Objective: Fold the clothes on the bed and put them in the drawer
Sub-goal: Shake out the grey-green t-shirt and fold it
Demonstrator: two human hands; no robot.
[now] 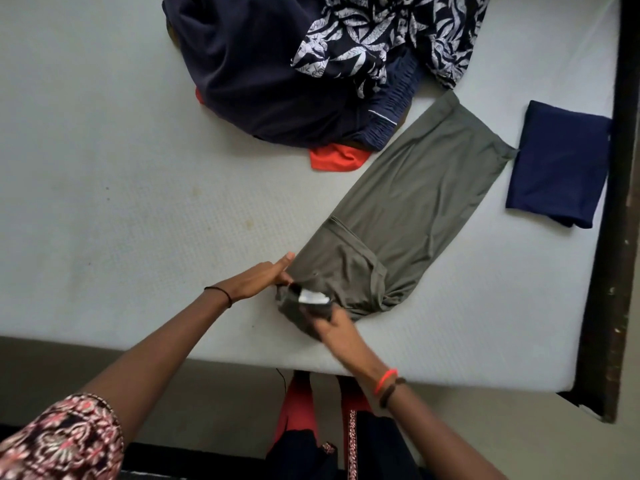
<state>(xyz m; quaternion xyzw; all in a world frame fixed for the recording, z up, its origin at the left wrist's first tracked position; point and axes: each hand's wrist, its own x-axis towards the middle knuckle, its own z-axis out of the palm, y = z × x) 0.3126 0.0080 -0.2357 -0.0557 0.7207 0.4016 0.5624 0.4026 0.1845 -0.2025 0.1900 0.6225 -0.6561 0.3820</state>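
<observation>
Olive garment (398,209) lies diagonal on bed (121,168), waist end near front edge. Left hand (259,280) fingers pinch waist corner. Right hand (337,327) fingers curled, holding waistband beside white label (313,298). Unfolded pile (277,71) and folded navy piece (557,164) lie behind.

Olive-grey garment (398,209) centre-right, with a white label (313,297). Folded cloth (557,164) far right: plain navy. Upper pile: dark navy fabric (249,74), navy-white leaf print (374,39), orange-red cloth (336,159). Mattress (104,168) pale grey. Sleeve (59,441) lower left: pink-black floral.

Trousers (405,202) between pile (277,71) and folded garment (559,164)
</observation>
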